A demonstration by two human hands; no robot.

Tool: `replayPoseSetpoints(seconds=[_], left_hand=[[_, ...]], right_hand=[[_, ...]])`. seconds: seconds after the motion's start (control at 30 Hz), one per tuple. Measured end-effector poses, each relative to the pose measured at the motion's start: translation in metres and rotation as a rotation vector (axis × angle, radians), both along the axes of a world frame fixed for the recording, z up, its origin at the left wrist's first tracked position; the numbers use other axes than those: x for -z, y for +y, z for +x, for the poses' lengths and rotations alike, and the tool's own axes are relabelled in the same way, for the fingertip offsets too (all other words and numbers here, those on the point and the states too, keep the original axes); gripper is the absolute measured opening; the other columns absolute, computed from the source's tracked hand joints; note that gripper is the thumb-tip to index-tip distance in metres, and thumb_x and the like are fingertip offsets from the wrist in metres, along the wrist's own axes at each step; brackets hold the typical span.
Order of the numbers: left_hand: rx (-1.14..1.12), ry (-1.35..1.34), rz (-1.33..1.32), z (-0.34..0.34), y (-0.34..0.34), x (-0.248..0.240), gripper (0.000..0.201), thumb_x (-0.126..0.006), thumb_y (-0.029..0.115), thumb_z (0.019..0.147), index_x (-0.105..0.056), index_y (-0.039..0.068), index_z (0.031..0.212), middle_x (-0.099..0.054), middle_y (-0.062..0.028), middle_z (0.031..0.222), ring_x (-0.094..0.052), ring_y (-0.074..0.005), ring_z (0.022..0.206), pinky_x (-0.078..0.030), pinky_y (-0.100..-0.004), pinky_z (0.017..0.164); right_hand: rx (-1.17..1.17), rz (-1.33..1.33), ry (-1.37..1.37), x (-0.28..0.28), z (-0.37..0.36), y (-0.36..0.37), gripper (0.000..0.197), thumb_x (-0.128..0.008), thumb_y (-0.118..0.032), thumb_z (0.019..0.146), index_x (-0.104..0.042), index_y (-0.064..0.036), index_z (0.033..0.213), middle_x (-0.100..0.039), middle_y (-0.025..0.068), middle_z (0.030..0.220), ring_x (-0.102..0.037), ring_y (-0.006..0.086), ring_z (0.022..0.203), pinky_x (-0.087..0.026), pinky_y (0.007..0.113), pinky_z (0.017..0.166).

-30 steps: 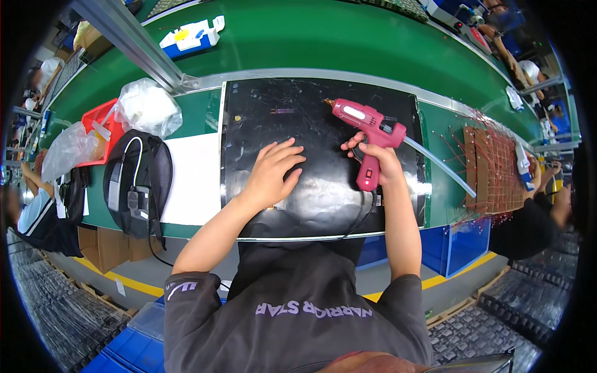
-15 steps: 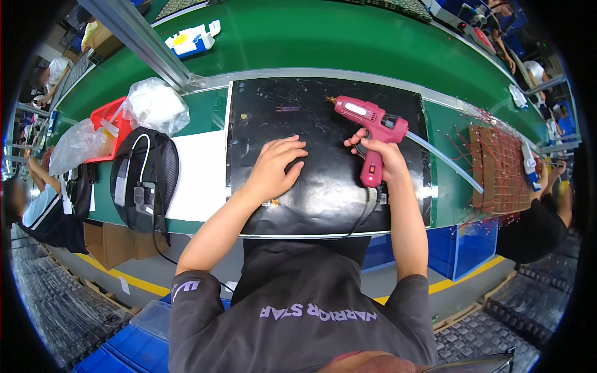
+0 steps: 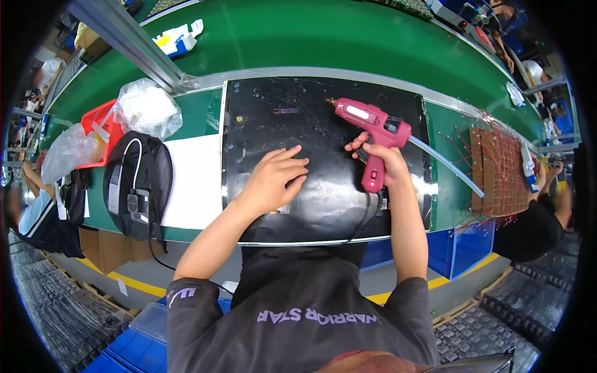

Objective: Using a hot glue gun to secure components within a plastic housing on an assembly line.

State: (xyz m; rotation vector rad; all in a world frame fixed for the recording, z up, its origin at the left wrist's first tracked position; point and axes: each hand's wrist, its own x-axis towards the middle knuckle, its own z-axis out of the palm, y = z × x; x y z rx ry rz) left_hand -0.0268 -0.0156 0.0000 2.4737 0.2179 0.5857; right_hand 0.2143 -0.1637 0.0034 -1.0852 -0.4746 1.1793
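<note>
My right hand [image 3: 384, 161] is wrapped round the handle of a pink hot glue gun [image 3: 368, 121]. Its brass nozzle points to the far left, and a long translucent glue stick [image 3: 446, 165] sticks out of its back end. The gun is over the right part of a black work mat [image 3: 298, 217]. My left hand [image 3: 273, 179] is over the middle of the mat, palm down, fingers stretched out, with nothing in it. From the gun's handle a dark cord [image 3: 371, 216] runs down toward the mat's near edge.
White paper [image 3: 194, 180] and a black mesh bag [image 3: 140, 186] with a white cable lie left of the mat, near a red bin [image 3: 102, 127] and clear plastic bags [image 3: 148, 109]. At right, red wires bristle from a cardboard box [image 3: 494, 168]. Beyond the metal rail runs a green belt [image 3: 298, 40].
The view has shifted slightly. My right hand still grips the glue gun in nearly the same place, and my left hand stays spread over the mat.
</note>
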Motion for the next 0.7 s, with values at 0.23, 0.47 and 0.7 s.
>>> replayPoseSetpoints(seconds=[0.23,0.47,0.7], left_hand=[[-0.029,-0.007,-0.166,-0.0002,-0.0024,-0.0076,0.008,-0.067,0.004,0.079,-0.070,0.002,0.086,-0.070,-0.0100,0.100,-0.064,-0.0263,0.106,-0.048,-0.0382,0.091],[-0.191,-0.037,0.006,0.0024,-0.0026,-0.0031,0.021,-0.068,0.005,0.076,-0.068,0.003,0.096,-0.066,-0.0110,0.112,-0.058,-0.0295,0.114,-0.044,-0.0418,0.094],[-0.175,0.021,0.064,0.0013,-0.0009,-0.0028,0.024,-0.071,0.008,0.072,-0.068,0.004,0.095,-0.065,-0.0089,0.114,-0.053,-0.0300,0.119,-0.042,-0.0450,0.096]], right_hand=[[0.002,-0.003,0.004,-0.0019,0.0007,-0.0002,0.022,-0.063,-0.006,0.079,-0.057,-0.0021,0.100,-0.064,0.0120,0.092,-0.063,0.0304,0.098,-0.050,0.036,0.080],[-0.001,-0.008,0.018,-0.0028,0.0003,0.0000,0.021,-0.063,-0.007,0.078,-0.058,-0.0024,0.098,-0.064,0.0119,0.092,-0.063,0.0303,0.098,-0.050,0.036,0.079],[-0.008,0.009,0.018,-0.0024,0.0008,0.0010,0.021,-0.063,-0.007,0.078,-0.058,-0.0019,0.098,-0.064,0.0122,0.092,-0.063,0.0307,0.097,-0.050,0.036,0.079]])
